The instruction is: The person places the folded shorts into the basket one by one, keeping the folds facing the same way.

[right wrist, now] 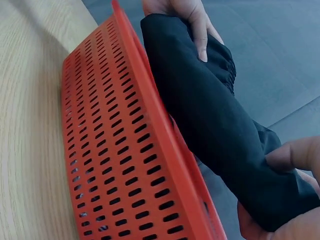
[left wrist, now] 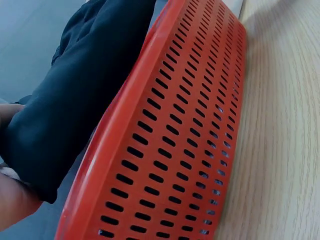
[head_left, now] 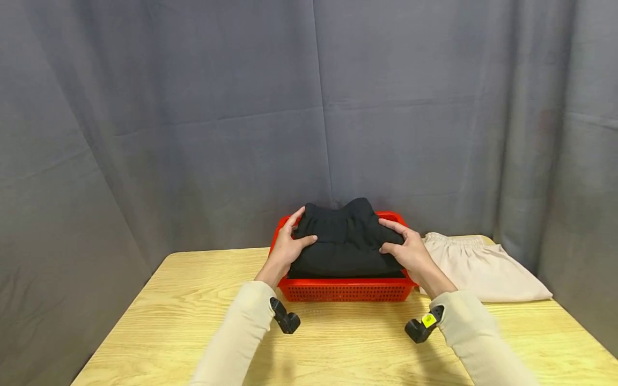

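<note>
A folded black garment [head_left: 345,257] with a gathered, elastic-looking waistband lies over the red plastic basket [head_left: 345,292]. My left hand [head_left: 287,249] grips its left end, thumb on top and fingers along the far side. At the opposite end, my right hand [head_left: 410,253] holds the cloth between thumb and fingers. The left wrist view shows the rolled near fold of the garment [left wrist: 75,105] above the basket rim. In the right wrist view both hands clasp the garment [right wrist: 210,115], with part of the right hand [right wrist: 300,220] at the lower edge. The basket's inside is mostly hidden.
A cream garment [head_left: 487,271] with a gathered waistband lies flat to the right of the basket. Everything stands on a light wood table [head_left: 203,300]. Grey curtains [head_left: 251,134] hang close behind the basket and at both sides.
</note>
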Available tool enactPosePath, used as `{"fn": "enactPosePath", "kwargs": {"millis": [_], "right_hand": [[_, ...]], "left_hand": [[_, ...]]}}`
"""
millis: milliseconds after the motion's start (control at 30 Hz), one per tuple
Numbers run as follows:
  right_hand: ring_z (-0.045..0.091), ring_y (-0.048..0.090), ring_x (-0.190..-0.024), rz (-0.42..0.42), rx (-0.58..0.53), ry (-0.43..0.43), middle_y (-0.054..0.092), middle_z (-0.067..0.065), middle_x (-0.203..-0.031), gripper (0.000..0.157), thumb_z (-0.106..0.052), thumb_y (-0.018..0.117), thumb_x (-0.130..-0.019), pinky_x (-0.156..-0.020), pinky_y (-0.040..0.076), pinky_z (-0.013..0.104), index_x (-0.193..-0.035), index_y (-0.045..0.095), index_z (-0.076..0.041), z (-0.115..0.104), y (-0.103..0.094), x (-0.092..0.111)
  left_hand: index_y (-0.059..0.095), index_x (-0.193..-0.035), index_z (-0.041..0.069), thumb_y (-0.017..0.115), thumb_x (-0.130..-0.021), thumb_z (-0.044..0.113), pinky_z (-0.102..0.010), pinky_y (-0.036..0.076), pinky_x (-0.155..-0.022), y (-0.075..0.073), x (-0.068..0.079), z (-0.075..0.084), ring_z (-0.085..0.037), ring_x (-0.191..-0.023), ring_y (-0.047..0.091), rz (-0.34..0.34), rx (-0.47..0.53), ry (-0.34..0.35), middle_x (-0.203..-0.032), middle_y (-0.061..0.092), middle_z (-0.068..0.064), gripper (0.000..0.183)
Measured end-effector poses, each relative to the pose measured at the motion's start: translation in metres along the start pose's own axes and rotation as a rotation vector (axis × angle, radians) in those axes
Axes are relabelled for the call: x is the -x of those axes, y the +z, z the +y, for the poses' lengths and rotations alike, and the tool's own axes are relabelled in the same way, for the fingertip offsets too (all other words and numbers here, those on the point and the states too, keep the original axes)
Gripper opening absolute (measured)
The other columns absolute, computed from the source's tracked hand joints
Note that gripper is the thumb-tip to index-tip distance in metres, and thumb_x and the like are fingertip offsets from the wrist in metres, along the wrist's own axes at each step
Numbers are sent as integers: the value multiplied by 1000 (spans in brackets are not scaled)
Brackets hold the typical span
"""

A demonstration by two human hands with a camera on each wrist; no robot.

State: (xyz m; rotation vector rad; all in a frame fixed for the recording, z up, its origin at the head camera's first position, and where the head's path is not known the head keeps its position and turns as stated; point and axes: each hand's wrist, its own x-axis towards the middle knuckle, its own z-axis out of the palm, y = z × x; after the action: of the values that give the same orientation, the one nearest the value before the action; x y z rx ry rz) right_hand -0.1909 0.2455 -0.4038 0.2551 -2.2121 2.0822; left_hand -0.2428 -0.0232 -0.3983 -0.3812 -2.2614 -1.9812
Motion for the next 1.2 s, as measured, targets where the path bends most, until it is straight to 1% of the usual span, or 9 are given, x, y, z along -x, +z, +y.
{"fn": "enactPosePath", "kwargs": {"millis": [133,267,367,467,567,733,933,1100,1200], "right_hand": [[31,46,-121,27,4,-3,38,14,-145,72,10,57,-79,-81,49,23,-146,44,-12,4,5,-3],[32,45,-123,43,22,-5,38,15,-145,71,9,57,-80,-84,47,23,-146,45,-12,6,6,-6],[33,44,-123,53,53,11,38,16,-145,70,9,57,-80,-88,46,27,-145,46,-11,10,6,-9],[33,45,-121,60,80,32,40,17,-143,69,9,57,-79,-91,45,32,-145,47,-11,14,8,-12],[34,47,-119,68,98,43,42,19,-141,69,9,57,-78,-91,46,35,-144,48,-10,18,9,-14],[34,47,-118,62,115,43,43,19,-141,68,10,57,-79,-93,45,37,-143,47,-9,23,9,-15],[35,46,-118,46,134,47,42,21,-141,68,10,57,-80,-96,43,42,-144,46,-8,25,10,-15],[36,43,-120,33,153,57,40,21,-143,67,10,57,-81,-100,39,46,-144,46,-8,30,10,-16],[37,43,-121,32,184,42,41,21,-143,66,10,59,-80,-102,37,49,-143,47,-7,32,11,-16]], "left_hand": [[40,-149,27,71,-83,-4,-48,37,-101,1,-3,-5,-30,-127,39,20,-16,-11,-145,38,-9,78],[41,-148,27,71,-83,-4,-50,34,-104,2,-5,-7,-31,-129,37,38,-35,-23,-145,37,-10,78],[42,-148,25,71,-82,-5,-50,33,-104,2,-6,-10,-32,-129,37,40,-46,-29,-144,38,-12,78],[43,-148,26,72,-82,-5,-51,31,-105,0,-7,-14,-32,-129,36,42,-61,-50,-144,38,-13,78],[43,-147,26,73,-81,-4,-52,29,-106,-1,-7,-17,-32,-130,35,41,-75,-67,-144,38,-12,79],[43,-147,26,74,-80,-4,-51,27,-107,-1,-7,-20,-32,-130,35,37,-79,-82,-144,39,-13,80],[42,-148,25,74,-80,-4,-52,26,-108,-1,-5,-22,-33,-132,32,27,-90,-99,-145,38,-13,81],[40,-149,24,74,-80,-5,-53,26,-108,-2,-3,-26,-33,-134,32,20,-101,-100,-146,37,-14,82],[39,-149,23,73,-80,-5,-53,26,-108,-3,-1,-28,-34,-133,33,15,-120,-92,-145,39,-15,82]]}}
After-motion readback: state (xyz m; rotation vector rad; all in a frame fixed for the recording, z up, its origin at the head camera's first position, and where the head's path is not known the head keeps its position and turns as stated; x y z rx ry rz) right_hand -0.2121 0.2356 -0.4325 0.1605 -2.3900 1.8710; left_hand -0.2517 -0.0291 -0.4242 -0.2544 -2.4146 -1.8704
